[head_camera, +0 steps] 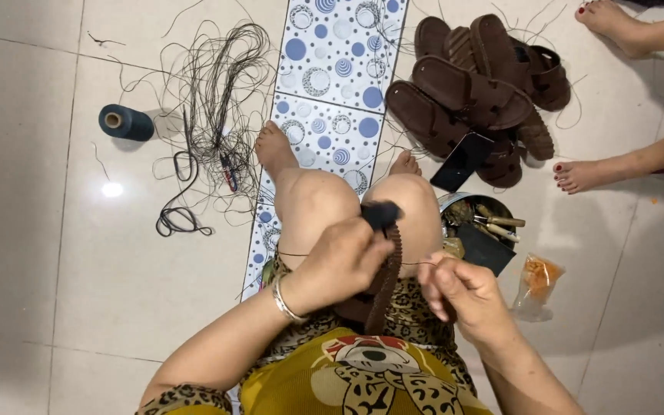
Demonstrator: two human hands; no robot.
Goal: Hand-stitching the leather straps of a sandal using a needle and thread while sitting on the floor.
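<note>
- Between the knees, centre frame: left hand (340,265) grips brown sandal (384,273) held upright.
- Right hand (459,288) pinches thin thread (416,263).
- Lower right: clear packet (538,286), orange contents, on floor (117,261).
- Upper left: dark blue thread spool (126,123).

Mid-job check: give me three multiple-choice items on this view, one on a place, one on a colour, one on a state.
1. Where does the thread spool lie?
A. On the floor, far left
B. In the bowl
C. On the sandals

2. What colour are the piled sandals?
A. White
B. Brown
C. Yellow

3. How is the left hand?
A. Flat on the floor
B. Empty, open
C. Closed on the brown sandal piece

Answers: 1 A, it lies on pale tile beside the loose thread; 2 B, all look dark brown; 3 C, its fingers wrap the piece between the knees.
</note>
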